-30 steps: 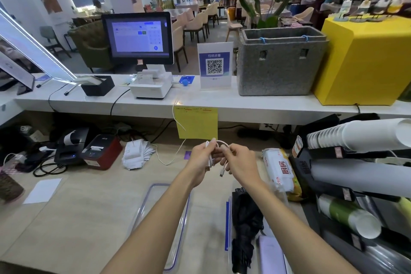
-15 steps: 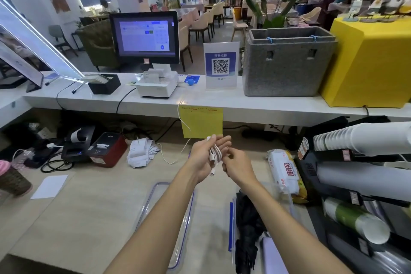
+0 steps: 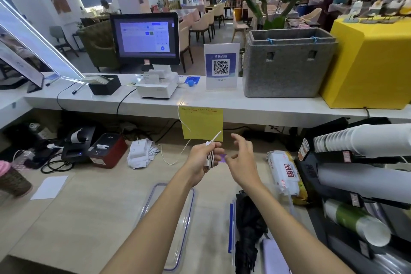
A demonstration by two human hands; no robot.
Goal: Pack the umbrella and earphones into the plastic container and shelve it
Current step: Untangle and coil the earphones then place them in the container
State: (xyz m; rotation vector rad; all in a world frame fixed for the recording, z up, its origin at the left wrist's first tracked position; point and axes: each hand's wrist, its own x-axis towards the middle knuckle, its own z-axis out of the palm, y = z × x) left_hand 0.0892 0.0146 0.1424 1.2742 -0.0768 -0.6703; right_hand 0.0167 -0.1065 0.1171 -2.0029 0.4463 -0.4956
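My left hand (image 3: pixel 201 160) is closed around white wired earphones (image 3: pixel 210 158), coiled into a bundle, with one loose end sticking up. Beside it, a little to the right, my right hand (image 3: pixel 241 160) has its fingers spread and holds nothing. Below my right forearm a folded black umbrella (image 3: pixel 248 227) lies inside a clear plastic container (image 3: pixel 231 229) with a blue clip on its side. The container's clear lid (image 3: pixel 188 213), edged in blue, lies flat on the counter under my left forearm.
A white packet with red print (image 3: pixel 283 173) lies right of the container. Stacks of paper cups in a black rack (image 3: pixel 364 171) fill the right side. Two label printers (image 3: pixel 104 149) and a receipt pile (image 3: pixel 142 153) sit at the left, under the white shelf (image 3: pixel 155 107).
My right hand has let go of the earphones and opened, moving slightly right. The left hand keeps the coiled bundle, now wound tighter.
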